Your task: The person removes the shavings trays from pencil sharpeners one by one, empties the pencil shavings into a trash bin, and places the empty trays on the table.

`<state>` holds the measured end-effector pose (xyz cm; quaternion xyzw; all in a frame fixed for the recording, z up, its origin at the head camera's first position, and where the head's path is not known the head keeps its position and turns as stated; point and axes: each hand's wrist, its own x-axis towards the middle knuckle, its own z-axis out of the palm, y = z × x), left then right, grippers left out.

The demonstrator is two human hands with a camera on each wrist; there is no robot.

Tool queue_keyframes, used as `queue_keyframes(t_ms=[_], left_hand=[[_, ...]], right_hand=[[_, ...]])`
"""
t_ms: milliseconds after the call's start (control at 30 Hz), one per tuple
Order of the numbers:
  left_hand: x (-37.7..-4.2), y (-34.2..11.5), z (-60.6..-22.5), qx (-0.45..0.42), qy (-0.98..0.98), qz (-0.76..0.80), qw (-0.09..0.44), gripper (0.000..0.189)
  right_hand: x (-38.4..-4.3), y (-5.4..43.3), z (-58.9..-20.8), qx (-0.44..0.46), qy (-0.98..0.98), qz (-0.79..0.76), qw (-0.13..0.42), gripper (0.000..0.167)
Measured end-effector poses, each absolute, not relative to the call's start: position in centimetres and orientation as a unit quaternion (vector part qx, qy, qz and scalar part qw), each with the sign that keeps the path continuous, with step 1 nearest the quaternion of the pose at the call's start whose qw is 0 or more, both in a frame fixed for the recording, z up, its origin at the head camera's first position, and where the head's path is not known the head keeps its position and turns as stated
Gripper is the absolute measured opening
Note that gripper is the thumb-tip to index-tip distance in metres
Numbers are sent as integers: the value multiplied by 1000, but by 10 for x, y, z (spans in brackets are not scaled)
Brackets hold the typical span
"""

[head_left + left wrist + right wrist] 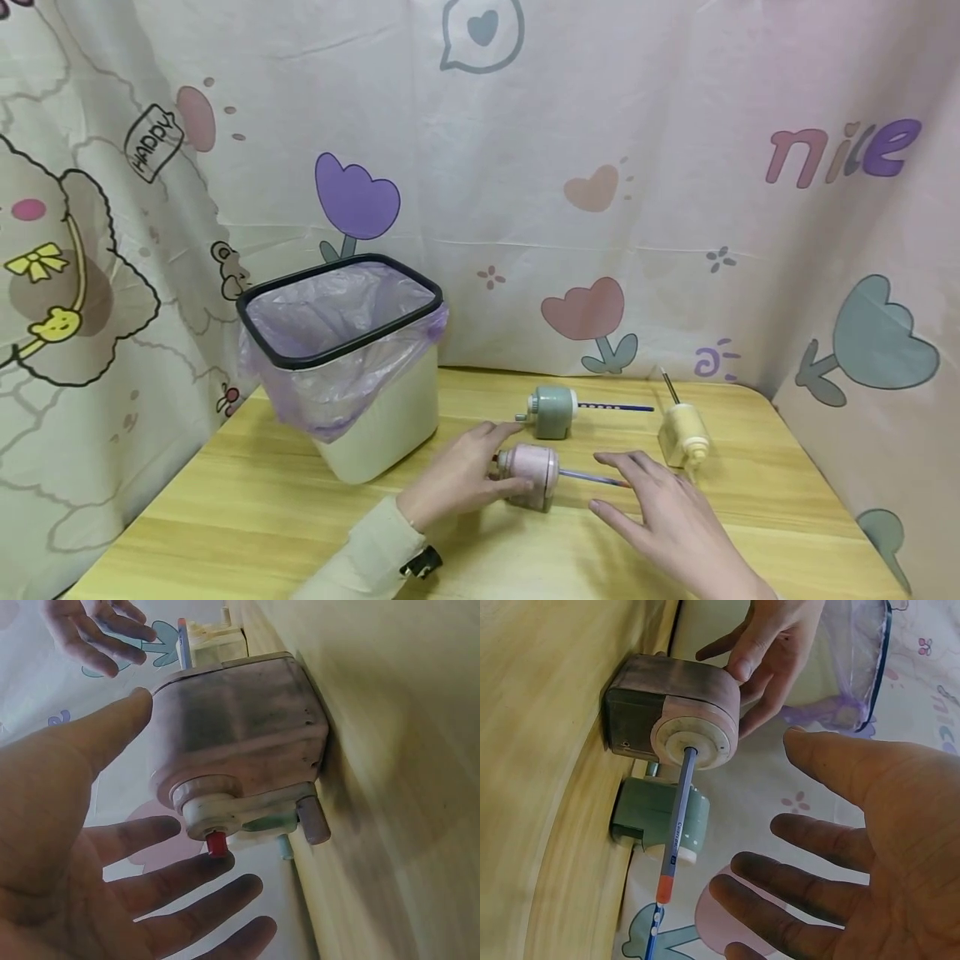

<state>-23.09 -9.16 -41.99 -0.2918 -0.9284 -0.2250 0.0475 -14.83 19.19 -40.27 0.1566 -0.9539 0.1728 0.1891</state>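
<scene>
A pink pencil sharpener (531,475) is seen lying on a wooden table (187,517), placed between two bare hands, with a bluish pencil (592,477) held in its round front, the orange end pointed toward the right. On the opposite side a crank handle (313,821) is shown. The left hand (468,475) is held around the crank side, fingers spread and uncurled; whether the sharpener is touched by the thumb cannot be told. The right hand (663,512) is held near the pencil's orange end, apart from it, fingers extended and loosely spread, nothing grasped.

Just behind, a green sharpener (553,412) is placed, fitted with a dark blue pencil (622,407) marked with white. Toward the right, beyond the right hand, a cream-yellow sharpener (684,435) is set, a dark pencil (670,387) angled out of it toward the back. At the left, a white bin (382,433) is lined with a translucent purple bag (337,400). The table is backed by a pale curtain (487,167) printed with tulips and hearts.
</scene>
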Motion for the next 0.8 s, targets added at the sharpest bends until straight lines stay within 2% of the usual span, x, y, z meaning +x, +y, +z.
queue_keyframes(t_ms=[200,800], left_hand=[[-232,-86,-424,-285,-930,-231,19,84],[-229,-84,-430,-325,-915,-235,44,68]], right_hand=[[-148,194,-405,163,-951,176,196,49],[-147,192,-407,177,-949,173,193,46]])
